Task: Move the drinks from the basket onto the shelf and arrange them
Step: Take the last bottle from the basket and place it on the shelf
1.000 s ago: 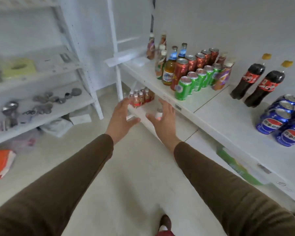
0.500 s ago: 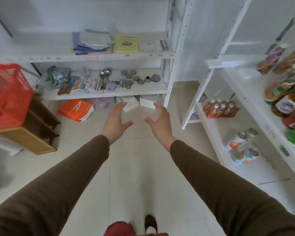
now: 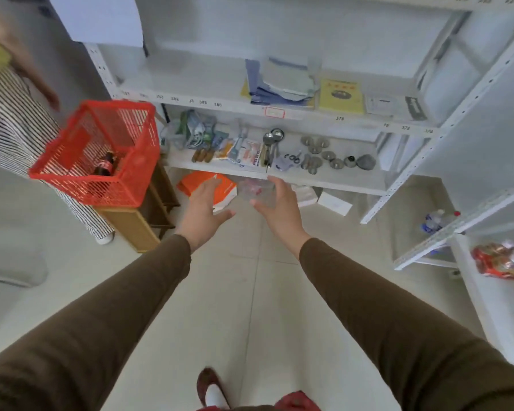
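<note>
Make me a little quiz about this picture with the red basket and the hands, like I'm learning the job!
1. True or false: both hands are holding drinks.
2. What is inside the red basket?
A. a dark cola bottle
B. green cans
C. nothing
3. Fill in: the basket sits on a ______ stand.

Key
1. False. The left hand and the right hand are open and hold nothing.
2. A. The cola bottle with a red label leans inside the basket.
3. Wooden. The wooden stand is under the basket, to the left of the hands.
</note>
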`<state>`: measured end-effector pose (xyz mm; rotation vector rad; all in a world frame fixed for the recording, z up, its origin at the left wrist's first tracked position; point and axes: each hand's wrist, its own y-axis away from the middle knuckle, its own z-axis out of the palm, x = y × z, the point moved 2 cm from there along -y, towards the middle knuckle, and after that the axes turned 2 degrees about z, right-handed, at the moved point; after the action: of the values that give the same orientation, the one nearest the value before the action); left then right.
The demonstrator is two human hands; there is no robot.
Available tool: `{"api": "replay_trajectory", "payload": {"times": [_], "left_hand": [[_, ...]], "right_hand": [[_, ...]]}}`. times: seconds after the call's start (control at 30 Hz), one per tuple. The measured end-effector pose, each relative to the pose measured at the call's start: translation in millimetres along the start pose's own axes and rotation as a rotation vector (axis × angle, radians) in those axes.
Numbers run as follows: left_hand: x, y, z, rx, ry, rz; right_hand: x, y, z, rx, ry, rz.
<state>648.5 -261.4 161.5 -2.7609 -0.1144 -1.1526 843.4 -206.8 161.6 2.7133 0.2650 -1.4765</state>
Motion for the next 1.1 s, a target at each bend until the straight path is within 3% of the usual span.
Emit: {"api": "replay_trajectory", "payload": {"times": [0.8,1.1], "left_hand": [[-335.6,-223.2,-252.9,0.129,-0.107,-0.311],[-472.4,-262.8,-313.7,0.038,-0.05,-0.341]], "right_hand": [[-188.6,-291.0,381.7,-0.356,-0.086,-0.062],[-230.7,-330.8,529.5,-0.409,-0.104,0.151]]}}
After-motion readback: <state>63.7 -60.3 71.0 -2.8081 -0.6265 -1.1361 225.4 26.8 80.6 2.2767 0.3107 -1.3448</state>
